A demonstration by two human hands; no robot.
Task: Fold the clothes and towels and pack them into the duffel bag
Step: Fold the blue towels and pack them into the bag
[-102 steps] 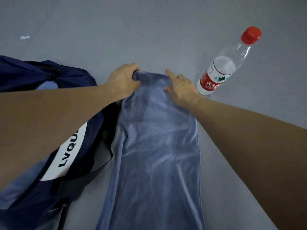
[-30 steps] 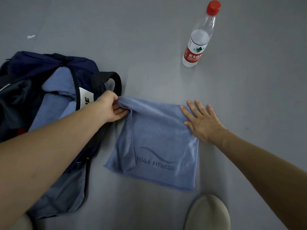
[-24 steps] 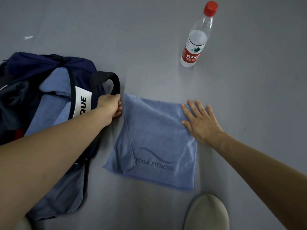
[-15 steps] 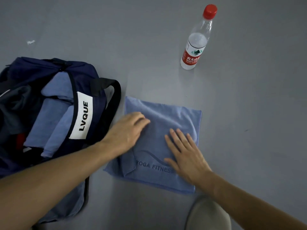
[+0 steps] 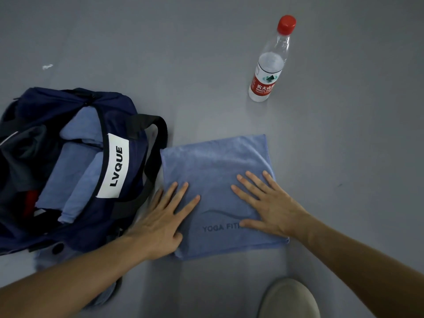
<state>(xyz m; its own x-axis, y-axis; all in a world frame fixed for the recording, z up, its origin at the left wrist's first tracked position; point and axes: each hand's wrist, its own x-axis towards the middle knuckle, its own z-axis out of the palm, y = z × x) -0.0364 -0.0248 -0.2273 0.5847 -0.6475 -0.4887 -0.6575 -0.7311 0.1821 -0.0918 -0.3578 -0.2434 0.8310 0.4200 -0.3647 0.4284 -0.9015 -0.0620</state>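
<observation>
Dim, flat, bluish light lies over the grey floor point(image 5: 206, 65), darkening toward the corners. Shadows are soft and weak, with a faint one beside the water bottle point(image 5: 267, 72). Wide-angle stretch bends the edges, and the duffel bag point(image 5: 20, 237) blurs at its near end.

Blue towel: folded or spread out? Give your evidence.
Folded. The towel lies as a compact square, with layered edges showing at its near corners.
</observation>
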